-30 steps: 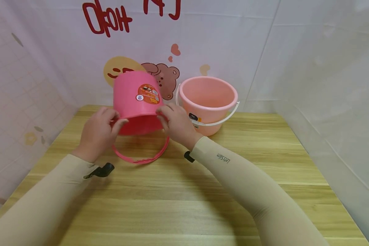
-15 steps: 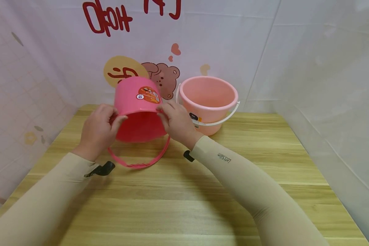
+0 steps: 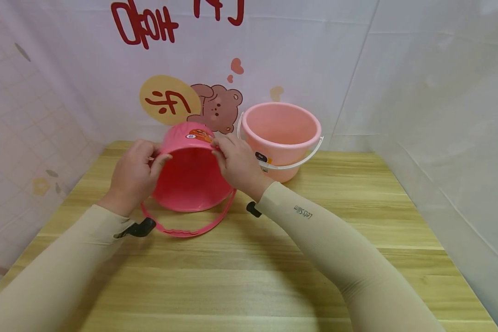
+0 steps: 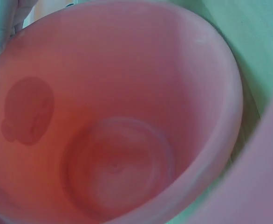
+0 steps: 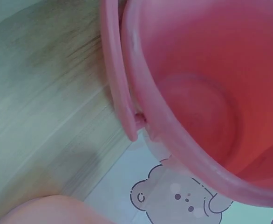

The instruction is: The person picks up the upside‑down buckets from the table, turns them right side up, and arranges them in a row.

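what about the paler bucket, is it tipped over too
No, the paler bucket stands upright on the table, mouth facing up.

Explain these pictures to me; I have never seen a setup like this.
There is no machine here, just a person's bare left hand and right hand, with beige sleeves on the arms. The wide picture comes from a camera worn on the head, looking forward and down. The other two come from cameras worn on the wrists.

On the wooden table, a light pink bucket stands upright, its white handle lowered in front. Beside it, both hands grip the dark pink bucket by its upper rim, tilting it so the mouth faces the person. Both wrist pictures look into that bucket.
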`<state>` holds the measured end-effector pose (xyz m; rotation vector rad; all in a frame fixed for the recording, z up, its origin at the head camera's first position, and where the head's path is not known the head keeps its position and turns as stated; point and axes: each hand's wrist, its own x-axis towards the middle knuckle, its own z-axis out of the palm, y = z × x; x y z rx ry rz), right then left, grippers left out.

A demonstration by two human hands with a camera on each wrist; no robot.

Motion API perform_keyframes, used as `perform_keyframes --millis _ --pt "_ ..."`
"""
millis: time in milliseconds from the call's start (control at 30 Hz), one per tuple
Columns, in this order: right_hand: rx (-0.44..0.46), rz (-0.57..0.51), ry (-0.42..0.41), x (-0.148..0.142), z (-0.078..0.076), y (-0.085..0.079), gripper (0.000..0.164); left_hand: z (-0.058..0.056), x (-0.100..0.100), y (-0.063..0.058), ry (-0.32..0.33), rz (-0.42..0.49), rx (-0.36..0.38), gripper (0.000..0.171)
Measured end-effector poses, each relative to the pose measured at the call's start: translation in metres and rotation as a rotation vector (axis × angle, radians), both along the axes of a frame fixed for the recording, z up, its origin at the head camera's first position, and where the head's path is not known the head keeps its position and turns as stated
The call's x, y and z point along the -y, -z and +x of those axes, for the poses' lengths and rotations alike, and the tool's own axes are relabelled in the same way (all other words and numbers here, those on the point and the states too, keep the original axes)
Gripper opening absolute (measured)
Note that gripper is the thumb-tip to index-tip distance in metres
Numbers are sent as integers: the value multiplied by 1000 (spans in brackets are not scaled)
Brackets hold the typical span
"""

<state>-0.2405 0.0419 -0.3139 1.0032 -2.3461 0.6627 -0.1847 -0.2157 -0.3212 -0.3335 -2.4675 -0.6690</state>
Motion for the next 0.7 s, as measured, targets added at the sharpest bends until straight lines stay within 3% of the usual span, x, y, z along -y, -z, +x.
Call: perform_keyframes --millis 300,533,700 --pt "-8 -33 -25 -3 -3 4 18 6 0 -11 34 -8 87 33" --pt "-1 -53 -67 -7 -3 6 29 7 2 -12 66 -123 6 46" --pt "-64 -11 -67 -11 -5 10 39 6 4 -10 38 -117 -52 46"
